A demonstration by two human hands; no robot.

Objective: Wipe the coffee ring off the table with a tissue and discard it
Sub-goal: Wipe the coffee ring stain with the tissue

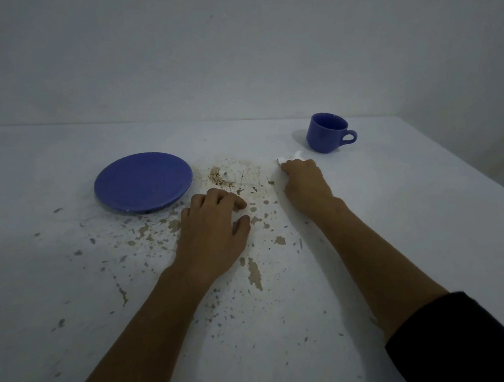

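Observation:
A brown coffee stain (219, 177) with a faint ring around it marks the white table (401, 206), just right of a blue saucer. My right hand (304, 182) rests to the right of the stain, fingers closed on a white tissue (295, 156) that peeks out beyond the knuckles. My left hand (213, 223) lies palm down just below the stain, fingers curled and slightly apart, holding nothing.
A blue saucer (143, 181) sits left of the stain. A blue cup (327, 132) stands upright beyond my right hand, handle to the right. The tabletop shows many chipped paint flecks. A wall rises behind the table; its right edge drops off.

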